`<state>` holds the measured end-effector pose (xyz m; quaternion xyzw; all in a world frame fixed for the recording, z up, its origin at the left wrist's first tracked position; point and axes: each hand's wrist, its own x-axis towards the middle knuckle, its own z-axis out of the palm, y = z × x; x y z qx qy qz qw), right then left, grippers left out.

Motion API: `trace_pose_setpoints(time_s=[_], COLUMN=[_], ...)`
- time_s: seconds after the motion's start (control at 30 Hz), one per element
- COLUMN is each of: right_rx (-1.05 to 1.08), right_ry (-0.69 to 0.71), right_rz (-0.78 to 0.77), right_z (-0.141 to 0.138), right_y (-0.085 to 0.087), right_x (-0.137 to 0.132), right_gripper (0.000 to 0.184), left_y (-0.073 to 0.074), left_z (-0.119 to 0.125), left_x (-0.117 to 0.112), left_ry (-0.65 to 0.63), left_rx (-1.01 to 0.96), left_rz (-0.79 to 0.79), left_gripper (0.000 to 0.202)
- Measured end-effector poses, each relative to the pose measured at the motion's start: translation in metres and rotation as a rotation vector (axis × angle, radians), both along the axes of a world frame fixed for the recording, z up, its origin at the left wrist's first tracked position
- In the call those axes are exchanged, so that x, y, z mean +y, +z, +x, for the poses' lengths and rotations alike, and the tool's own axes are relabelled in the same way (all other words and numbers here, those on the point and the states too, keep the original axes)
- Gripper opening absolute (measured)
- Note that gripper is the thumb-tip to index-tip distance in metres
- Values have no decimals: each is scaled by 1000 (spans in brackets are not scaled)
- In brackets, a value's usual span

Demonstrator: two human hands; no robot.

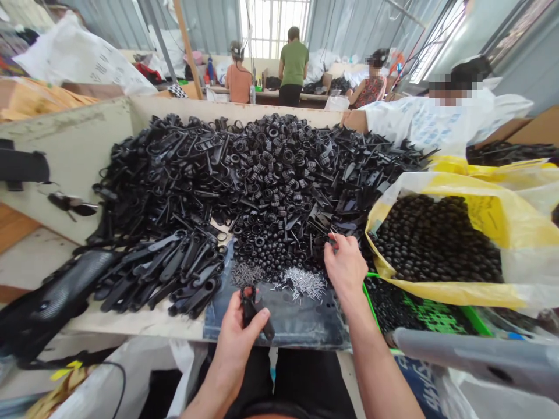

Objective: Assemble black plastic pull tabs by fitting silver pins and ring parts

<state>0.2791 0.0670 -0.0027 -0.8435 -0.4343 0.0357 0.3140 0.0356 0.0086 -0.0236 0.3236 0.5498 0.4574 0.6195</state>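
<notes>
Head view: big heap of black parts (271, 169) spans the far side; yellow-white sack (533, 244) bounds it on the R. Dark mat (301, 326) in front leaves open room btwn the hands. R hand (347, 265) is the nearer one to the heap, at its near edge; can't tell if it's pinching anything, tips blur into the parts. L hand (238, 326) grips a black handle piece (261, 317) over the mat, L of & nearer the body than R hand, long axis slanting far-L to near-R. Silver pins (303, 283) lie btwn, slightly beyond it.
</notes>
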Motion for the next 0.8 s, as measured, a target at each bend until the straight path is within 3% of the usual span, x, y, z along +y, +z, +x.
trace_pose_setpoints(time_s=[0.2,0.33,0.4,0.57,0.7,0.8], right_rx=[30,183,309,780,1085,1181], right_ry=[-24,-3,13,79,146,188], right_rz=[-76,21,117,340,396,342], right_z=[9,18,22,18,-2,-17], right_y=[-4,2,3,6,9,14], right_x=[17,22,18,-9,-35,-68], right_gripper=[26,12,20,61,55,45], left_y=[-7,-9,-10,-7,-1,2], left_z=[-2,-1,-1,0,-1,-3], left_x=[-2,-1,-1,2,8,11], left_ry=[-23,-7,-14,-9,-43,-64], left_rx=[1,19,14,13,30,35], left_rz=[-50,-63,-62,-74,-103,-127], left_gripper=[65,69,70,71,75,83])
